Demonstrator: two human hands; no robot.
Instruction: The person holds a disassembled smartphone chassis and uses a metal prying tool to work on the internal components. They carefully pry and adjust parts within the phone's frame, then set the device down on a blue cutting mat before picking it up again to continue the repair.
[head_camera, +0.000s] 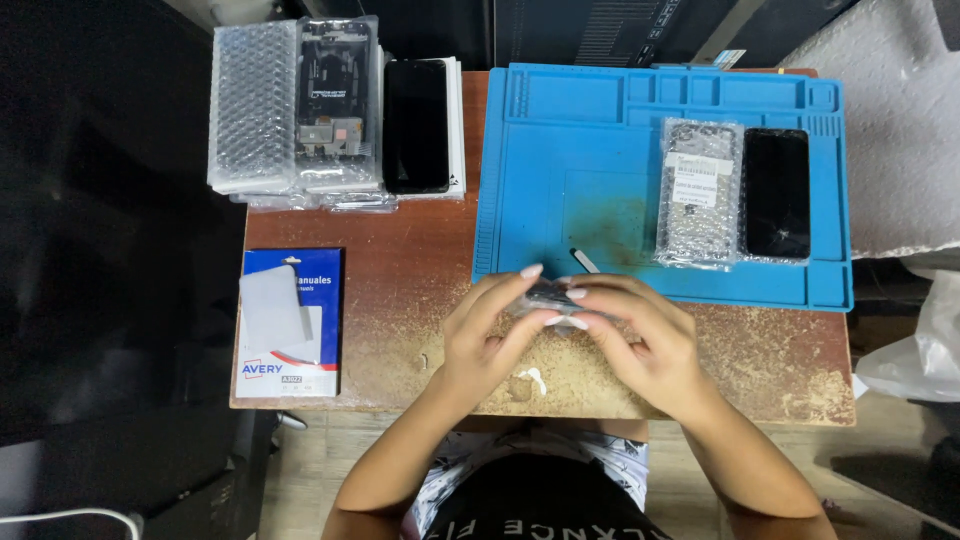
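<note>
While pinched between both hands, small dark part in clear wrap, held just above the front edge of the wooden table (400, 290).

Left hand (480, 335) and right hand (640, 340) meeting over the wrapped part (548, 298), fingertips of both closed on it, at the near rim of the blue mat (600, 130). Handling of the wrap seemingly under way; firm grip with one hand and a careful pull with the other likely called for. On the mat: bubble-wrapped piece (697, 195) beside a black phone (776, 193). Far left: more wrapped parts (290, 105), a label pack (292, 322).
</note>
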